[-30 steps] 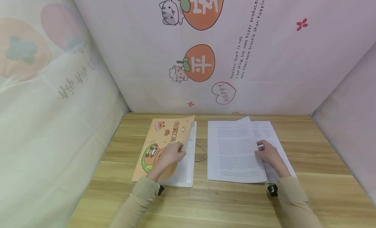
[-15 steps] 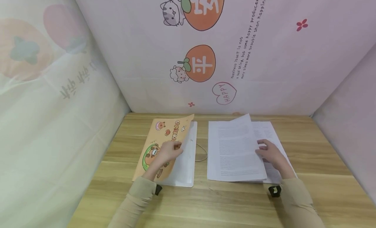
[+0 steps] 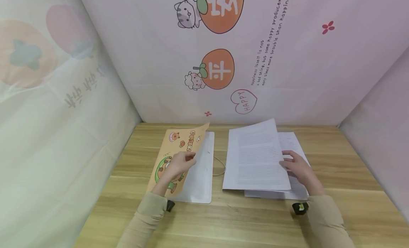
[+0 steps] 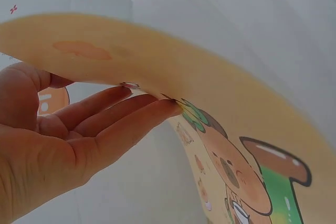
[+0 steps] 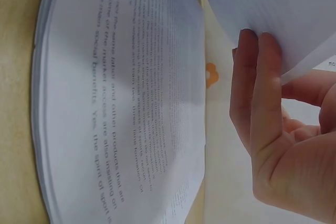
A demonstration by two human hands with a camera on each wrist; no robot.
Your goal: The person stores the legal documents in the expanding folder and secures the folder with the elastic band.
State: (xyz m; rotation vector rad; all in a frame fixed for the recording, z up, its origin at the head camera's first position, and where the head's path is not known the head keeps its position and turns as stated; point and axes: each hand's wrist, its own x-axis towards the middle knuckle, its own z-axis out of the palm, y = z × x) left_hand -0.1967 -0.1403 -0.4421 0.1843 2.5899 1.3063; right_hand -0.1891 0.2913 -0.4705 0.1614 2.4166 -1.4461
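On the left lies a folder with an orange capybara-print cover and a white inside. My left hand pinches the cover's free edge, thumb on one side and fingers on the other, and holds it partly lifted. In the left wrist view the cover bends in a curve over my fingers. To the right, my right hand pinches the right edge of printed sheets, raised and tilted. Below them lie more printed papers, seen close up in the right wrist view as a thick stack.
A thin elastic cord loops out from the folder's right side onto the wooden table. Behind the table hangs a printed white cloth, with further cloth walls at left and right.
The raised sheets have lifted higher and swung upward, showing more of the papers beneath. My left hand has moved slightly left, opening the folder cover a little further.
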